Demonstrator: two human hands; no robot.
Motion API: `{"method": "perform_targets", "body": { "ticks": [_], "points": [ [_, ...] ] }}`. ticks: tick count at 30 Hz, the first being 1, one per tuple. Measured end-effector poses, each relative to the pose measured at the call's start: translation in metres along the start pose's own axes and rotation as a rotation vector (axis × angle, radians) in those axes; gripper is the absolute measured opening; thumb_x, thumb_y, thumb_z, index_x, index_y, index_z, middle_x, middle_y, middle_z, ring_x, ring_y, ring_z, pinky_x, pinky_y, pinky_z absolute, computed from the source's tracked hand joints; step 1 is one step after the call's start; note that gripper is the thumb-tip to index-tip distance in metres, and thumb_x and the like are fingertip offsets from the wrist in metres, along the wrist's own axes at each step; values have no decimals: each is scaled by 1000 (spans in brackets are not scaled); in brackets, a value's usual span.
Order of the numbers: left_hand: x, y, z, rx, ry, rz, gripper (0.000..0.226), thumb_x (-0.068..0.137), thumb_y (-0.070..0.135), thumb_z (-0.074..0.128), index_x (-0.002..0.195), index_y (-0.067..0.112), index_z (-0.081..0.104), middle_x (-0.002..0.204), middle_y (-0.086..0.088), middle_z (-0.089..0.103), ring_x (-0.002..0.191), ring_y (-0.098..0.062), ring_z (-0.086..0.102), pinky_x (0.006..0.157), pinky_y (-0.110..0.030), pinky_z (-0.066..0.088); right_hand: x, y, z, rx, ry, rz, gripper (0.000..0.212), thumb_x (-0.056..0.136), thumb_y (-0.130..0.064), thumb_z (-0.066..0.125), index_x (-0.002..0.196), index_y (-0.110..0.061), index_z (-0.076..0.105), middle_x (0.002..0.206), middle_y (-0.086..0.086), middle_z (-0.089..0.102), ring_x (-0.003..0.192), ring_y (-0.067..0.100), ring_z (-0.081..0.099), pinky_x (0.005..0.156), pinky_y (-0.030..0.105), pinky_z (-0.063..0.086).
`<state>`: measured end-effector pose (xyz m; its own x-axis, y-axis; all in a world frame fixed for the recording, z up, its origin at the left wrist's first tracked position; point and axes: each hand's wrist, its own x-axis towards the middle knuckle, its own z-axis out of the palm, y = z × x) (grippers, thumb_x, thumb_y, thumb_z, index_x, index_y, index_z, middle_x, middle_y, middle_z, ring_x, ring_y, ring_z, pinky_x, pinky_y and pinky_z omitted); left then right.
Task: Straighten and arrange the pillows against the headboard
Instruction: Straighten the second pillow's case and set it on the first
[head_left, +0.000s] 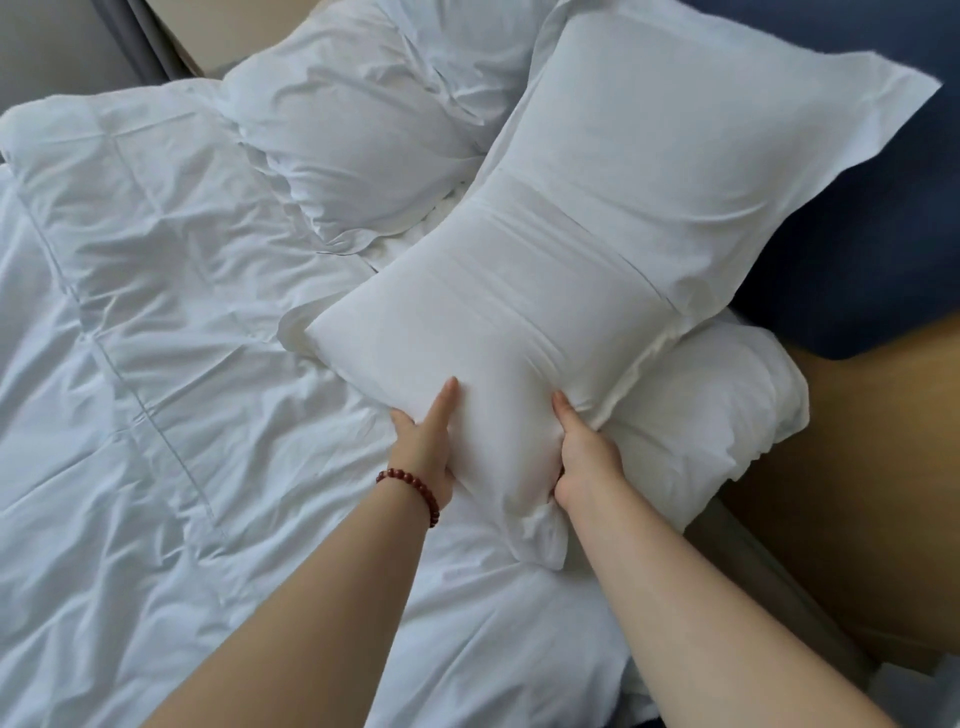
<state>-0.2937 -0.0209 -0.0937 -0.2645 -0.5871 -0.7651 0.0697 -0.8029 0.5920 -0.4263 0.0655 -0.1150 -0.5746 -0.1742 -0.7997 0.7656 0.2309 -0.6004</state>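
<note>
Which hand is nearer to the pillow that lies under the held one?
Right. The right hand grips the held pillow just beside the lower pillow; the left hand holds its other side.

no text, label, brand, number or sign can be read anywhere in the view. the pillow (571, 234) shows only plain stitched lines running across its white case. a small tag may sit in the bunched folds at its near end, but nothing there can be made out.
</note>
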Motion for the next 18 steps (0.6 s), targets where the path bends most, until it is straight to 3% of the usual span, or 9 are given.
{"method": "perform_targets", "body": {
  "ticks": [2,4,6,8,10,12,14,18],
  "points": [
    [0,-2,-2,-2,-46,-29,91,73,41,82,144,42,24,130,10,56,112,-22,60,95,-56,50,-4,5,2,1,32,-41,82,42,-61,87,106,-12,68,100,5,74,86,26,72,85,46,59],
    [1,-4,-4,11,11,-11,102,64,42,88,144,43,24,128,11,55,112,-22,60,95,-55,50,-5,9,4,-12,42,-50,96,34,-66,82,111,-12,66,104,5,73,89,27,71,87,46,58],
    [2,-3,0,26,109,13,116,50,48,92,145,39,26,132,12,53,115,-20,57,99,-48,48,-8,7,3,-10,47,-65,95,37,-64,84,114,-11,64,106,6,72,89,27,70,87,45,58],
    [-4,-3,-3,87,247,9,114,53,51,89,147,27,29,131,11,48,118,-19,52,102,-41,44,-11,3,-1,-25,62,-80,90,46,-60,87,117,-10,62,108,6,71,91,28,69,88,44,57],
    [-8,-5,-15,78,338,-90,98,57,55,85,139,16,47,126,3,57,113,-22,58,91,-38,51,-8,4,-8,-34,77,-77,78,58,-54,87,118,-10,62,108,6,70,93,28,68,89,43,57],
    [-4,-7,-33,-139,219,-196,64,70,42,83,122,11,63,110,-4,70,95,-22,68,72,-34,55,-6,10,-14,-8,53,-14,70,57,-54,88,110,-12,68,103,6,73,90,28,70,88,43,57],
    [-5,-7,-43,-299,117,-255,35,83,23,75,113,6,65,93,-7,74,86,-22,71,68,-36,58,-5,16,-22,52,16,59,59,59,-48,89,104,-13,71,101,7,75,89,28,72,88,43,57],
    [-5,-10,-54,-257,183,-122,6,90,10,67,93,10,62,85,-4,67,78,-18,66,66,-31,55,-10,18,-45,35,81,7,26,78,-23,82,98,-13,69,102,10,73,91,28,71,88,43,57]
  ]
}}
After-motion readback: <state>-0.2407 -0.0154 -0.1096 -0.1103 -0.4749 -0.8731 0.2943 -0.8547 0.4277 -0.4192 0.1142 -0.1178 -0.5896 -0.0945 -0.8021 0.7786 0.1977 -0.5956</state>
